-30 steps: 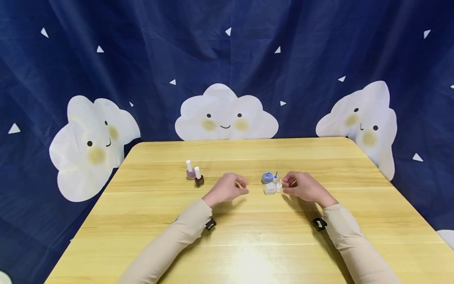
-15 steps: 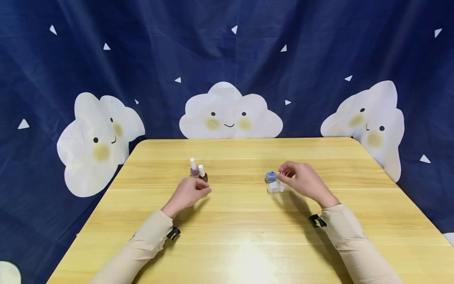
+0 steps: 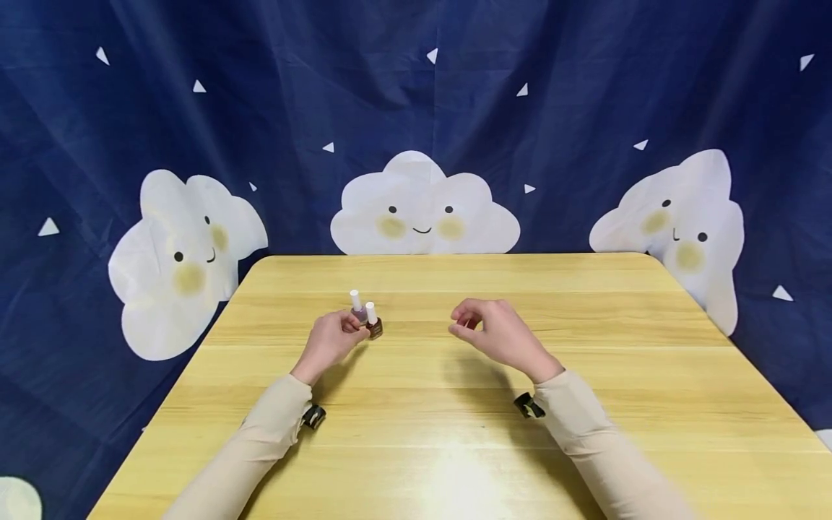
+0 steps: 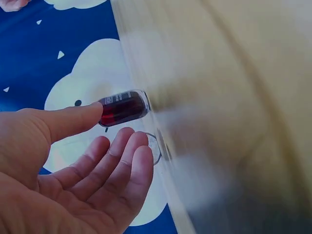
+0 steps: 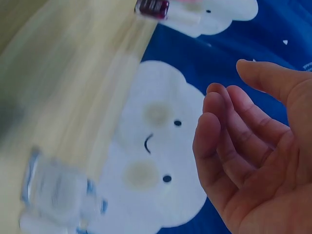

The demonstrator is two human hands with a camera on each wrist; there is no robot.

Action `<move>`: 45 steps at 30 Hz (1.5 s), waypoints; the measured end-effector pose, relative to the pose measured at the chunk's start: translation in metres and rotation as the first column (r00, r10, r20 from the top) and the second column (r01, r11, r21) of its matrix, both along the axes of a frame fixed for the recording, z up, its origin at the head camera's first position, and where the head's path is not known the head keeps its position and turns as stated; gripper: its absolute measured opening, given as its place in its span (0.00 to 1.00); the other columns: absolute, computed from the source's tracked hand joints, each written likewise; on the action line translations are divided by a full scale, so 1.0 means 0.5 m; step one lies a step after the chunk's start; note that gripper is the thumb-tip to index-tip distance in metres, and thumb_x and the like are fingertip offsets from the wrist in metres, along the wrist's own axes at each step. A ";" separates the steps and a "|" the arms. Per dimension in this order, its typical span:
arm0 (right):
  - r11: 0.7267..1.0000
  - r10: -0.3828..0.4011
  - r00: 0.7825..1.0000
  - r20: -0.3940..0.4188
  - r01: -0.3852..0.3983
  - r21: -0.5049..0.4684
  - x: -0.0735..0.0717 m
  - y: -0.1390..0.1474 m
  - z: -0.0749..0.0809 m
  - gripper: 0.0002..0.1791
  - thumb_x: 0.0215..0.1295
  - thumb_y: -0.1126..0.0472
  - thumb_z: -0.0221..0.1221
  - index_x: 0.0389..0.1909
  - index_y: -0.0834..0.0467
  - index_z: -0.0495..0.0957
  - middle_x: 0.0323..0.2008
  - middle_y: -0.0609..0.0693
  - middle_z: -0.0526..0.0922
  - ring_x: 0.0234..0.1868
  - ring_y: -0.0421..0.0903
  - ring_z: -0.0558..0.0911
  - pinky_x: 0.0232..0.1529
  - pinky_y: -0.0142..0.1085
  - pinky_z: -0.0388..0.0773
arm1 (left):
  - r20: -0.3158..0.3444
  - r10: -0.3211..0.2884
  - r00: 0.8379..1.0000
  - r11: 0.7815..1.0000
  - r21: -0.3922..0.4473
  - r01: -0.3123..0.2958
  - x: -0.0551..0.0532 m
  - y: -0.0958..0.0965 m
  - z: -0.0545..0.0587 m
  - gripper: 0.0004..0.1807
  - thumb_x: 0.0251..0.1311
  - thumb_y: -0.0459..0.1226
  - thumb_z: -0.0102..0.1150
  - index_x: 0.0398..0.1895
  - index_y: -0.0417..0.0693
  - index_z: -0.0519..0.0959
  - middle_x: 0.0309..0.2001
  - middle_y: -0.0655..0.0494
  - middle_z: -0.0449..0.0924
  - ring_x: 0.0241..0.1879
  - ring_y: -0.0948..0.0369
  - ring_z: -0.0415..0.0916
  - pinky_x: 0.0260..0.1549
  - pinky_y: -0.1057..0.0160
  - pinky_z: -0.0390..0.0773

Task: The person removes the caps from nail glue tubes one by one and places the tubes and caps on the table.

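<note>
Two nail polish bottles stand close together on the left: a purple one [image 3: 360,315] and a dark red one [image 3: 375,330], both with white caps. Beside them is my left hand [image 3: 328,341]. In the left wrist view its thumb overlaps one end of the dark red bottle, the fingers loosely bent and apart from it. My right hand [image 3: 499,334] hovers over the right half of the table, holding nothing, fingers slightly curled. In the right wrist view a blurred clear bottle [image 5: 58,192] stands below, with a white cap [image 5: 36,224] next to it. From the head camera, my right hand hides these.
The wooden table [image 3: 416,390] reaches back to a dark blue curtain [image 3: 286,108] printed with white clouds. A bright light reflection lies on the near part of the tabletop.
My left hand has swung left from mid-table to the two capped bottles. My right hand went to the blue and clear bottles, then moved left over them.
</note>
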State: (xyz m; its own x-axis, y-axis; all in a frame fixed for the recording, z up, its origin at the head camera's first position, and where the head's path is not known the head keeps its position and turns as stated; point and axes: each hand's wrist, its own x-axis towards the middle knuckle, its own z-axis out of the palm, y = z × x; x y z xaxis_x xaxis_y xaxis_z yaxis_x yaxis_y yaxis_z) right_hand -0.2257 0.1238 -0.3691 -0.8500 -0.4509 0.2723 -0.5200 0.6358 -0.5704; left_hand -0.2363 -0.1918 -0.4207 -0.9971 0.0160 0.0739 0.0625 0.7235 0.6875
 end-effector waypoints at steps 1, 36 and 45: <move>1.000 0.009 1.000 0.005 -0.009 -0.004 0.000 -0.008 -0.002 0.06 0.68 0.55 0.67 0.40 0.53 0.84 0.29 0.40 0.85 0.32 0.36 0.81 0.36 0.35 0.77 | -0.002 -0.003 1.000 1.000 0.009 0.003 -0.003 0.000 -0.001 0.10 0.61 0.37 0.70 0.40 0.40 0.84 0.38 0.47 0.88 0.38 0.54 0.84 0.43 0.54 0.81; 0.999 0.045 0.998 0.046 -0.046 0.028 -0.001 -0.035 -0.027 0.09 0.67 0.57 0.68 0.42 0.57 0.85 0.32 0.41 0.87 0.32 0.36 0.81 0.37 0.34 0.78 | 0.045 -0.334 0.941 0.940 0.086 0.330 0.006 0.116 -0.003 0.08 0.63 0.33 0.68 0.45 0.45 0.88 0.41 0.54 0.90 0.42 0.60 0.86 0.51 0.54 0.82; 0.997 0.055 0.997 0.049 -0.057 0.045 -0.002 -0.035 -0.037 0.10 0.65 0.56 0.70 0.43 0.56 0.84 0.30 0.42 0.86 0.30 0.37 0.81 0.33 0.33 0.77 | 0.023 -0.424 0.906 0.905 0.065 0.421 0.022 0.164 -0.002 0.09 0.63 0.31 0.68 0.45 0.42 0.88 0.40 0.53 0.90 0.40 0.60 0.86 0.47 0.59 0.83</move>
